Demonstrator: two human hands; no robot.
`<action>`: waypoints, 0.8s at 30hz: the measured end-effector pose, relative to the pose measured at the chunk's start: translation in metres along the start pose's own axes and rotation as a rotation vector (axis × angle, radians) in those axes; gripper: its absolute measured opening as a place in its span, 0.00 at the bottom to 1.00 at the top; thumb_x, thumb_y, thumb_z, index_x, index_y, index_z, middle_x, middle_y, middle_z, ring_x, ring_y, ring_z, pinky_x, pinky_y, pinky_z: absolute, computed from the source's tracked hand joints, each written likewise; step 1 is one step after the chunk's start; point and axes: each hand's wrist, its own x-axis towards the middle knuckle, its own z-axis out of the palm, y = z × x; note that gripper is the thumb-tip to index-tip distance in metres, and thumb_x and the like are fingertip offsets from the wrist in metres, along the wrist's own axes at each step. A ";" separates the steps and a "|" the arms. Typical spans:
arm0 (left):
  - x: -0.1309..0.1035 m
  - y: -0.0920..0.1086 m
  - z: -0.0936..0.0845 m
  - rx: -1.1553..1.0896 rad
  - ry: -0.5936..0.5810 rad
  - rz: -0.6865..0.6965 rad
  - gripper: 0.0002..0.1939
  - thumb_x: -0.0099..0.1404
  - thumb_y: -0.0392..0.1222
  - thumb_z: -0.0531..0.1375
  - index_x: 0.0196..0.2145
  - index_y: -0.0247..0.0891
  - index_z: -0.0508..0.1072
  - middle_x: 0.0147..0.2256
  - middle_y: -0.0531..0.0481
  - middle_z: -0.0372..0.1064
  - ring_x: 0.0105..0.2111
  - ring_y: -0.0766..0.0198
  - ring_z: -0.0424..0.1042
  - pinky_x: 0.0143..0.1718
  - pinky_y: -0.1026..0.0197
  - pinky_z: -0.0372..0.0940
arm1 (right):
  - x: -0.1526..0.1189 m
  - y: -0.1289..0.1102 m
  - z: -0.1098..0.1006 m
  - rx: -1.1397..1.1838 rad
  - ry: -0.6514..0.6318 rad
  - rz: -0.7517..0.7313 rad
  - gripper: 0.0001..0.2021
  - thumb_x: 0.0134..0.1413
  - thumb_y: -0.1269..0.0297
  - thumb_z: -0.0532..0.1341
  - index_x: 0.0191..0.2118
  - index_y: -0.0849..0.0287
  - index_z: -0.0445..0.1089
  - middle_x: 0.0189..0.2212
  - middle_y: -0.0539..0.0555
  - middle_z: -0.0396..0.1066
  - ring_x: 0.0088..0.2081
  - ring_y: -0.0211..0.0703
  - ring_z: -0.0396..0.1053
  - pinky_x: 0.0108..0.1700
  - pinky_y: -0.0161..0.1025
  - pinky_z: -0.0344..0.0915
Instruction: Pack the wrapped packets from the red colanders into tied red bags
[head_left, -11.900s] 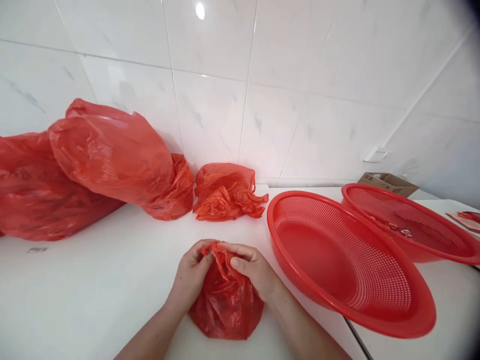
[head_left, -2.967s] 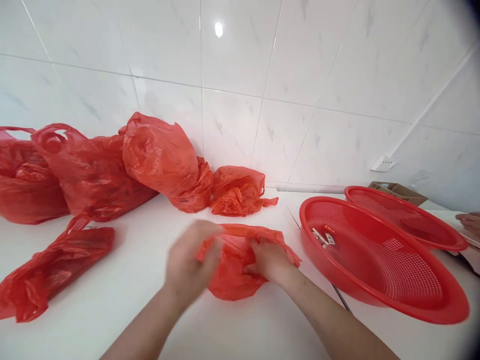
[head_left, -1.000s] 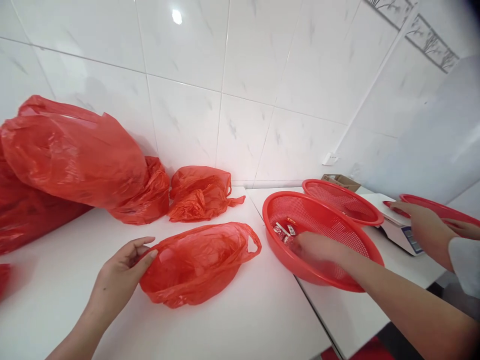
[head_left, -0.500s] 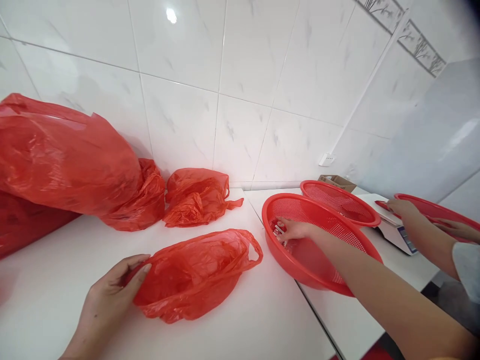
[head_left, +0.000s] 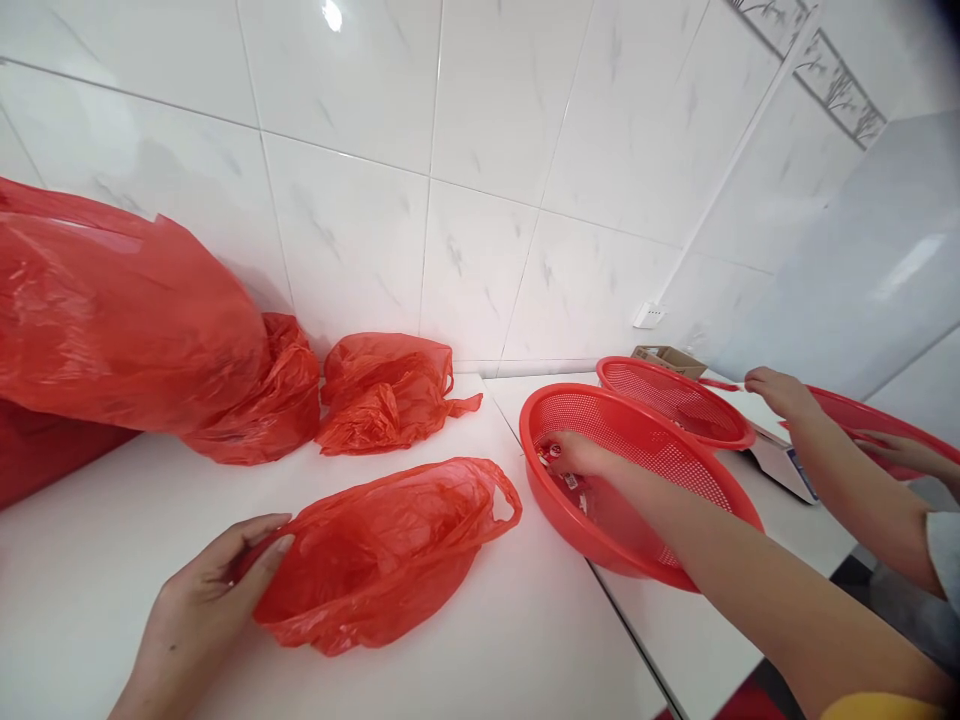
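My left hand (head_left: pixel 210 605) pinches the near-left rim of a thin red plastic bag (head_left: pixel 390 560), which lies on the white table with its mouth held wide. Nothing but bag folds shows inside it. My right hand (head_left: pixel 574 455) reaches into the large red perforated basket (head_left: pixel 645 570), close to its left wall. Its fingers are curled round a small red-and-white packet (head_left: pixel 553 452), partly hidden by the hand. A few similar packets (head_left: pixel 574 482) lie below the hand at the bottom of the basket.
A crumpled red bag (head_left: pixel 386 395) and big filled red bags (head_left: pixel 127 310) stand along the tiled wall. A second red basket (head_left: pixel 675 400), a cardboard box (head_left: pixel 670 360) and a white scale (head_left: pixel 787 465) are at right, where a co-worker's hands (head_left: pixel 780 390) reach.
My right hand has closed its fingers among the packets in the basket. My left hand keeps the bag's rim. The co-worker's hand has moved left and up, with something red.
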 end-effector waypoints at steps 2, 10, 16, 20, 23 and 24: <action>-0.001 0.002 -0.001 0.008 -0.005 0.000 0.23 0.52 0.60 0.59 0.42 0.47 0.72 0.47 0.54 0.71 0.47 0.54 0.70 0.51 0.56 0.64 | 0.000 -0.001 0.000 -0.018 -0.022 -0.012 0.19 0.42 0.73 0.63 0.44 0.55 0.70 0.33 0.54 0.71 0.25 0.38 0.67 0.25 0.33 0.60; -0.002 0.002 0.000 0.012 0.020 0.046 0.22 0.52 0.60 0.60 0.41 0.48 0.72 0.46 0.54 0.72 0.46 0.55 0.71 0.48 0.57 0.66 | -0.001 -0.003 -0.005 -0.097 0.012 -0.056 0.14 0.35 0.78 0.62 0.33 0.58 0.72 0.28 0.51 0.71 0.25 0.37 0.66 0.24 0.30 0.56; -0.009 0.008 0.001 -0.146 0.005 0.036 0.23 0.52 0.58 0.62 0.43 0.45 0.71 0.38 0.50 0.74 0.39 0.56 0.73 0.39 0.59 0.69 | -0.019 -0.005 -0.044 -0.083 0.193 -0.168 0.09 0.42 0.74 0.59 0.34 0.57 0.68 0.32 0.51 0.72 0.29 0.37 0.67 0.26 0.30 0.57; -0.011 0.014 0.003 -0.431 -0.143 -0.026 0.25 0.53 0.55 0.64 0.46 0.43 0.68 0.40 0.47 0.75 0.40 0.55 0.74 0.41 0.57 0.69 | -0.041 -0.055 -0.066 -0.028 0.271 -0.349 0.09 0.43 0.70 0.59 0.35 0.55 0.68 0.30 0.47 0.71 0.28 0.36 0.67 0.28 0.30 0.59; -0.009 0.012 0.004 -0.578 -0.205 -0.048 0.27 0.52 0.53 0.65 0.47 0.41 0.67 0.44 0.43 0.74 0.45 0.52 0.73 0.45 0.54 0.67 | -0.064 -0.115 -0.055 -0.057 0.266 -0.636 0.11 0.40 0.73 0.58 0.33 0.54 0.69 0.33 0.46 0.71 0.32 0.36 0.67 0.32 0.30 0.60; -0.009 0.011 0.004 -0.600 -0.211 -0.049 0.27 0.52 0.52 0.65 0.47 0.41 0.66 0.44 0.42 0.74 0.46 0.52 0.72 0.46 0.53 0.67 | -0.070 -0.134 -0.045 -0.088 0.249 -0.729 0.12 0.40 0.74 0.58 0.33 0.54 0.70 0.34 0.47 0.70 0.33 0.37 0.67 0.32 0.31 0.60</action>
